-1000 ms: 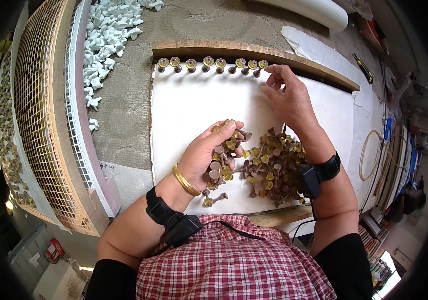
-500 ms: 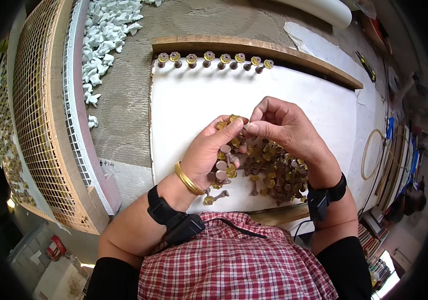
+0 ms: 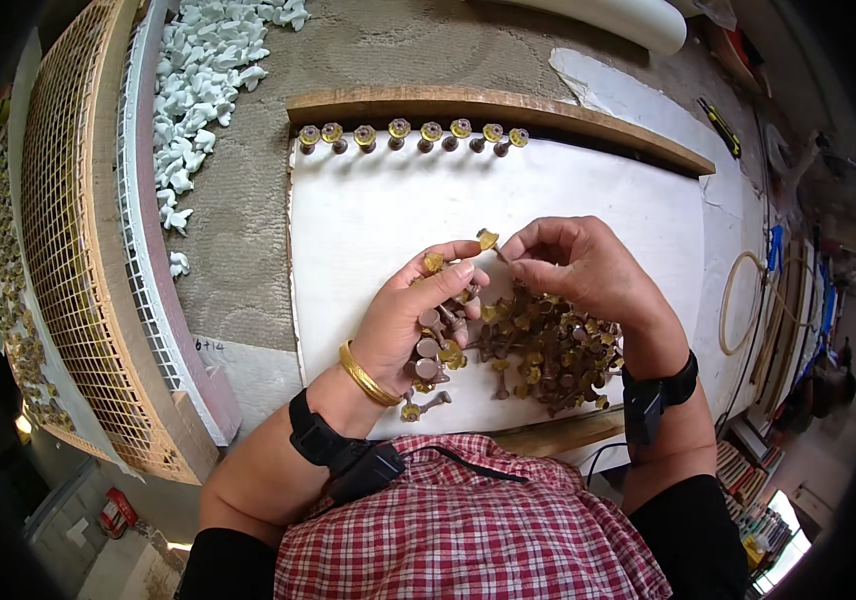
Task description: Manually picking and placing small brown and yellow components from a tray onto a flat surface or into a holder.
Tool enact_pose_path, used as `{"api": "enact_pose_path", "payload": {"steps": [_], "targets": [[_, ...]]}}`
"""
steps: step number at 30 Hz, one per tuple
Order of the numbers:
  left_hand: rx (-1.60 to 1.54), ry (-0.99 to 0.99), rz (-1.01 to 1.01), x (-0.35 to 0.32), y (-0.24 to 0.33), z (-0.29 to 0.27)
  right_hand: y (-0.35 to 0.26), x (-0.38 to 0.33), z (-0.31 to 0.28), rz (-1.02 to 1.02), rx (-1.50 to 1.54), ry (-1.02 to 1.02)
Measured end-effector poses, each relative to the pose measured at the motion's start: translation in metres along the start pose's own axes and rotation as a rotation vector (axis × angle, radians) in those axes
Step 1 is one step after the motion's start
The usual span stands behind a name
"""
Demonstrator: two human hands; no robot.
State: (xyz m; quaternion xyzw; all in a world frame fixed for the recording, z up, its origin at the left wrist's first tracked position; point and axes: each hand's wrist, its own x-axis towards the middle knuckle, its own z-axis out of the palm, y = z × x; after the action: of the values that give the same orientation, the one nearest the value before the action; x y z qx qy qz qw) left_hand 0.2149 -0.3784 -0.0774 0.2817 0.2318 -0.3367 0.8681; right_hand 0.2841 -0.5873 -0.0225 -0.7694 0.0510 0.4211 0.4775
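My right hand (image 3: 573, 268) is pinching one small brass-headed pin (image 3: 489, 240) between thumb and fingertips, holding it up just above the white board (image 3: 588, 210). My left hand (image 3: 418, 320) is curled around a handful of the same pins (image 3: 430, 345), heads poking out between my fingers, thumb stretched across toward the right hand so the two nearly touch (I can't tell exactly how many pins are in that fist).

Right under and between my hands there's a loose pile of pins (image 3: 543, 355), rusty brown stems with yellowish heads, sitting near the board's near edge, a bit right of centre. A couple of strays (image 3: 423, 405) lie just beside my left wrist, close to the near edge too.

There's a gold bangle (image 3: 365, 375) on my left wrist and a black strap (image 3: 343, 455) further up the forearm, plus a black band (image 3: 653, 395) on the right wrist.

Along the far edge of the board, a row of pins (image 3: 413, 135) stands lined up against a wooden strip (image 3: 568, 120), starting at the far left corner and running about a third of the way across. The rest of that edge has none.

Off the left edge, the board sits on a beige mat (image 3: 238, 270). Past that there's a scatter of small white pieces (image 3: 198, 70) toward the far left, and a wire mesh rack (image 3: 68, 240) in a wooden frame further left still. A white roll (image 3: 598, 15) lies beyond the far edge.
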Motion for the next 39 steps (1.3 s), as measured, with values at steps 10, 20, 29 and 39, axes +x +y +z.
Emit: {"api": "enact_pose_path", "payload": {"steps": [10, 20, 29, 39], "targets": [[-0.145, -0.087, -0.013, 0.0, 0.004, -0.003, 0.021, 0.032, -0.031, -0.232, 0.036, 0.301], [-0.112, -0.101, -0.024, 0.0, 0.004, -0.002, 0.036, 0.085, -0.037, -0.445, -0.226, 0.691], [-0.114, -0.077, -0.024, 0.0, 0.004, -0.004, 0.038, 0.094, -0.034, -0.451, -0.378, 0.734], [-0.077, -0.06, -0.021, 0.001, 0.003, -0.003, 0.034, 0.074, -0.037, -0.542, -0.578, 0.84]]}}
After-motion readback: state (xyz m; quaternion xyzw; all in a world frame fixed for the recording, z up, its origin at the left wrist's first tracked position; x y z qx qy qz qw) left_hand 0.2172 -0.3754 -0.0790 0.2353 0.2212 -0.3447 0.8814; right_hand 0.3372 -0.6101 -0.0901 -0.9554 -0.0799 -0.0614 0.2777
